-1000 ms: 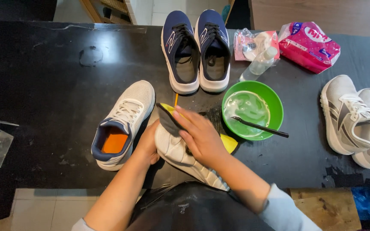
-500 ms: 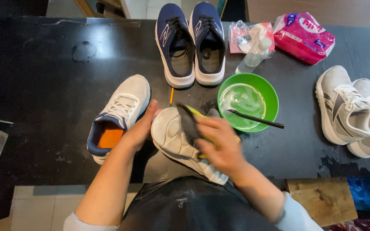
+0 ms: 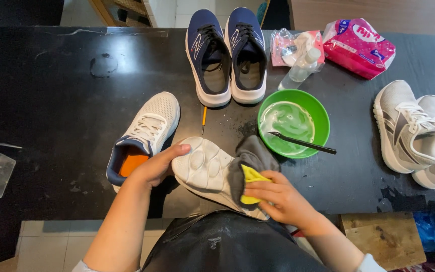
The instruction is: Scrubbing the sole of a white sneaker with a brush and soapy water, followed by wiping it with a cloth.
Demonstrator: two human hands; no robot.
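A white sneaker [image 3: 205, 168] lies sole up at the table's near edge. My left hand [image 3: 158, 165] grips its toe end from the left. My right hand [image 3: 278, 196] presses a grey and yellow cloth [image 3: 248, 170] against the sole's heel half. Its mate, a white sneaker with a navy collar and orange insole [image 3: 144, 136], stands upright just left of my left hand. A green bowl of soapy liquid [image 3: 294, 123] sits behind the cloth, with a thin black brush [image 3: 303, 143] resting across its rim.
A navy pair of sneakers [image 3: 227, 50] stands at the back. A clear bottle [image 3: 300, 70], a small plastic bag [image 3: 288, 48] and a pink packet [image 3: 359, 46] lie back right. A grey-white pair [image 3: 419, 133] sits at right. A thin orange stick [image 3: 204, 118] lies by the bowl.
My right hand has drawn the cloth down the sole from the toe toward the heel, baring the front of the sole. My left hand has shifted onto the toe.
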